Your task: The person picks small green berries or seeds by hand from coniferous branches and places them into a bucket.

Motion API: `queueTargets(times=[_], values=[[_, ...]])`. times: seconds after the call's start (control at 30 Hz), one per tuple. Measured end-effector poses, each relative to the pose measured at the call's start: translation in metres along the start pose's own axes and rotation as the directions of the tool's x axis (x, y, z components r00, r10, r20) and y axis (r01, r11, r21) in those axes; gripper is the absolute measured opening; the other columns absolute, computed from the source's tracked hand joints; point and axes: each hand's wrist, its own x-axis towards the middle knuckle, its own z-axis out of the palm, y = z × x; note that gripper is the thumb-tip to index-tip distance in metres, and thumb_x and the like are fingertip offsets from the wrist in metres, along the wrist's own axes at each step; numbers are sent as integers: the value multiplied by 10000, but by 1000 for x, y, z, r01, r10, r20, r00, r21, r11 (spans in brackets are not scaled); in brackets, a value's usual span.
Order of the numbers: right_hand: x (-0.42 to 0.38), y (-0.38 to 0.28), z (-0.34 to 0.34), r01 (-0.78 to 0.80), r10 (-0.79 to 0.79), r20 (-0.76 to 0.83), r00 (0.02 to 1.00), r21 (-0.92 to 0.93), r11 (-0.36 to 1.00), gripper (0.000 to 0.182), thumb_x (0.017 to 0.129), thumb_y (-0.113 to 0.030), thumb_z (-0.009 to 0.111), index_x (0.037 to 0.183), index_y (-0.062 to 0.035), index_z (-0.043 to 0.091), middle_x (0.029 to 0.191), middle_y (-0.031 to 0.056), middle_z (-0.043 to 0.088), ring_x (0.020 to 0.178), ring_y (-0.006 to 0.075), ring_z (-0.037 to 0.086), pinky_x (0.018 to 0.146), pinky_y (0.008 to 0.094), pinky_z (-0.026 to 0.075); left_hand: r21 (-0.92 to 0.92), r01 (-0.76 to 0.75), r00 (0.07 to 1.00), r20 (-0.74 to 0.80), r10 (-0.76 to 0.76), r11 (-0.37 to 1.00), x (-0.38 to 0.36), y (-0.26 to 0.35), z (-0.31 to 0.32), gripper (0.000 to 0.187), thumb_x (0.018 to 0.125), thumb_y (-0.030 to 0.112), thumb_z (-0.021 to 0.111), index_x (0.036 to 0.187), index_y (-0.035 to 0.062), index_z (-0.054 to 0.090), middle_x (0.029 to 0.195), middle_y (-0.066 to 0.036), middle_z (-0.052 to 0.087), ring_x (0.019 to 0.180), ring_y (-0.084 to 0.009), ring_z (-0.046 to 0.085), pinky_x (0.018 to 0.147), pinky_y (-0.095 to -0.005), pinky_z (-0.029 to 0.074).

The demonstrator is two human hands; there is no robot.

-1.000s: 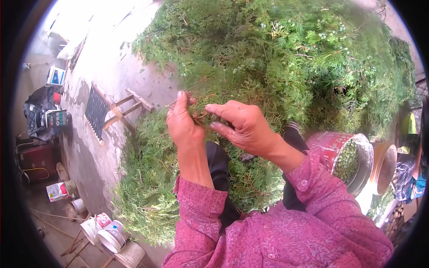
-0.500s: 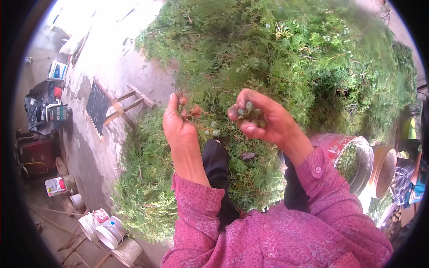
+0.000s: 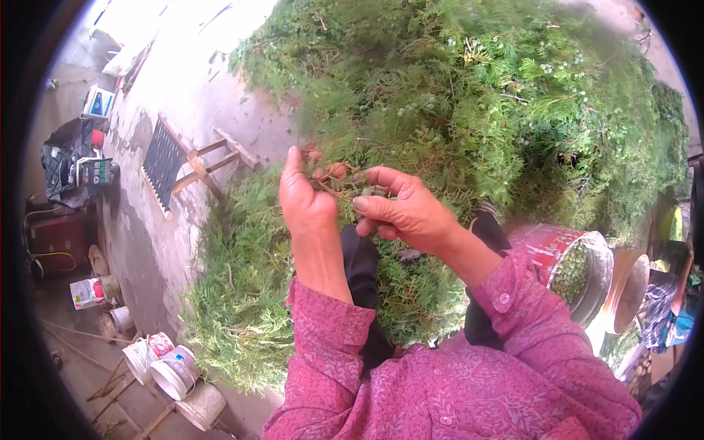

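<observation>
My left hand (image 3: 312, 194) is closed on a thin twig (image 3: 341, 192), palm turned up and thumb pointing away from me. My right hand (image 3: 407, 209) meets it from the right, fingers bent and pinched at the twig's end. What lies inside the right fingers is mostly hidden. Below and beyond both hands spreads a large heap of green conifer branches (image 3: 411, 95) with small pale-green cones. To the right of my right hand, a red and white bucket (image 3: 534, 248) leans toward me, with many small green cones (image 3: 570, 279) inside.
A tan tub (image 3: 628, 282) stands beside the bucket. On the floor at left are a folding stool (image 3: 165, 165), several white buckets (image 3: 176, 374) and a dark bag (image 3: 62, 165). My dark-trousered legs (image 3: 359, 264) are among the branches.
My right hand, which held several green cones apart from the twig, has moved left to its end and closed there. The green cones seen at the twig's tip no longer show.
</observation>
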Motion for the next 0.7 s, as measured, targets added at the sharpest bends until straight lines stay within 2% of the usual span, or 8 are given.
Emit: queueTargets(times=[0.17,0.4,0.5,0.57,0.6,0.63,0.67,0.7], values=[[0,-2,-1,91,-93,-90,992,-23,996,178,811,-144,619,938,-39,551,675,1,547,549,57,537,410,162,346,-68,-14,997,81,20,998,-5,0,8,276,934,277,343,971,47,492,844,-88,516,720,-262,508,582,-429,440],[-12,-9,12,108,-120,-132,984,-100,989,89,807,-83,572,879,-32,579,666,12,569,498,56,520,413,158,372,-17,-7,999,54,8,1000,-10,1,11,271,934,261,342,998,39,483,852,-91,518,741,-265,505,616,-441,437],[-26,-22,3,162,-173,-142,975,-81,983,110,796,-80,550,880,-22,591,658,33,599,483,59,531,402,166,388,-66,-137,984,-127,128,988,-10,17,12,296,933,282,353,990,27,491,848,-84,511,748,-247,502,641,-421,436],[-28,-28,-27,305,-323,-114,940,-150,941,106,809,-84,544,885,-30,594,673,52,619,468,55,531,382,154,393,119,-356,921,-125,369,927,-13,32,2,288,926,263,384,920,21,540,783,-68,515,629,-183,507,542,-345,440],[-30,-36,-35,319,-331,-186,925,-92,943,93,827,-88,533,886,-38,585,670,53,618,456,51,526,369,150,390,115,-351,922,-129,364,929,-13,39,-8,288,926,263,384,920,21,540,783,-68,515,629,-183,507,542,-345,440],[-29,-40,-49,334,-329,-289,899,-33,942,97,842,-88,516,902,-35,571,655,51,612,451,50,524,364,152,396,588,-488,766,-65,640,645,-11,46,-20,247,907,215,420,880,21,570,762,-70,542,568,-151,503,491,-306,435],[-29,-45,-59,384,-369,-339,866,-25,923,97,832,-80,526,907,-31,566,659,56,606,454,55,519,360,155,382,882,-441,581,142,802,163,-8,54,-33,212,888,167,456,839,21,601,742,-71,568,508,-119,499,439,-267,431],[-32,-50,-67,433,-407,-387,827,-22,901,102,823,-73,536,911,-28,561,662,62,599,458,60,514,355,158,368,913,-405,441,241,865,-49,3,61,-54,180,863,125,475,824,25,620,740,-80,593,469,-102,494,403,-229,419]])
